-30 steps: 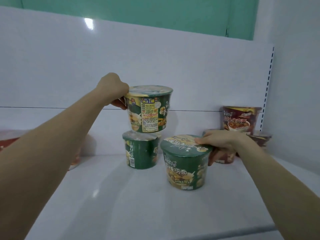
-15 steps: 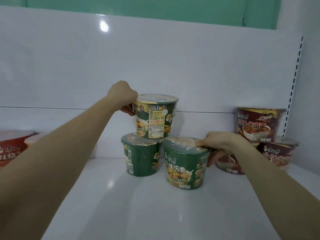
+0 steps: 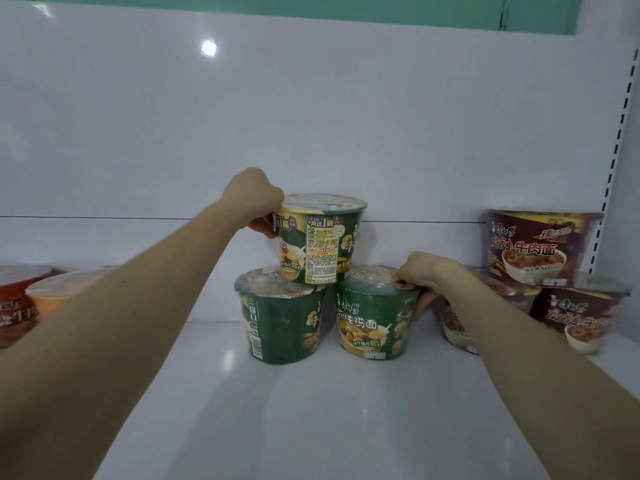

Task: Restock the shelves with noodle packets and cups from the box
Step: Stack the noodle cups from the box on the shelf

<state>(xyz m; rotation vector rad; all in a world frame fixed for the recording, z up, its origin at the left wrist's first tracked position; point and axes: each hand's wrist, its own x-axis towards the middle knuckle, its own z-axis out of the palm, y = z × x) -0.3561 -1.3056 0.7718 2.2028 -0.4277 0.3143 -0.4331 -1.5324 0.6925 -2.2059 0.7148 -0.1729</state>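
Gripping the upper green cup at its left rim with the left hand, fingers curled round the lip. Holding the right green cup at its right rim with the right hand, thumb on the lid, fingers wrapped down the far-right wall.

Standing upright, all three cups, long axes vertical. Seated across two lids, the upper one: half on the left green cup, half on the right green cup, over the seam between them. Cannot tell whether fully resting there or partly carried by the grip. Lies directly right of the left hand, and up and left of the right hand; nearer the left, which has hold of it.

Looks like the capping of a small pyramid. Probably calls for centring over the seam before loosening the left fingers, with the right steadying the base. Could slide or tip if the two lower cups part.

Underneath, a glossy white shelf, smooth and likely slick under cup bases. Behind, a white back panel, a slotted upright at far right, a green wall above. Just right of the right hand, maroon cups stacked one over two. At the left edge, red cups, partly hidden by the forearm
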